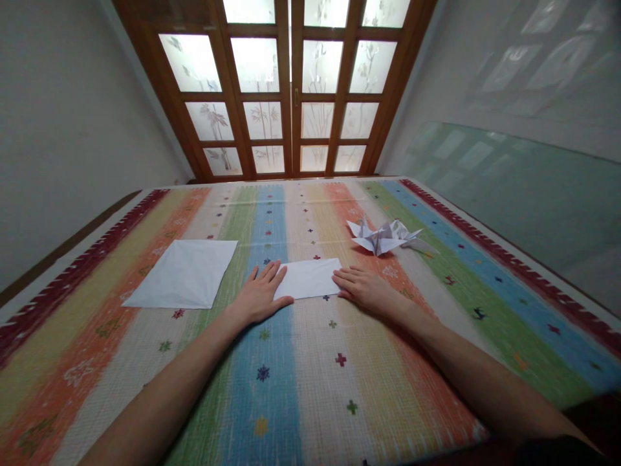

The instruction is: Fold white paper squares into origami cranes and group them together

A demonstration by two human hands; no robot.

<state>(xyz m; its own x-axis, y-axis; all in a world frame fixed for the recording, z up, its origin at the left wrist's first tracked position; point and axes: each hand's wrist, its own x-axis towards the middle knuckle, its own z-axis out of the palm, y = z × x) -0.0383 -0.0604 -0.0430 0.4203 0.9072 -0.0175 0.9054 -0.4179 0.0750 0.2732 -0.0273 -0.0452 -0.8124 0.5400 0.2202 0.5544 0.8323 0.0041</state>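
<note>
A folded strip of white paper (310,278) lies flat on the striped cloth in front of me. My left hand (261,294) rests on its left end, fingers stretched out flat and pressing down. My right hand (365,289) lies at its right end, fingers extended and touching the paper's edge. Neither hand grips anything.
A square white sheet (183,274) lies to the left on the colourful striped table cloth (301,375). Folded white paper figures (383,237) sit at the back right. A wooden door with frosted panes (291,90) stands beyond the table, and grey walls flank it.
</note>
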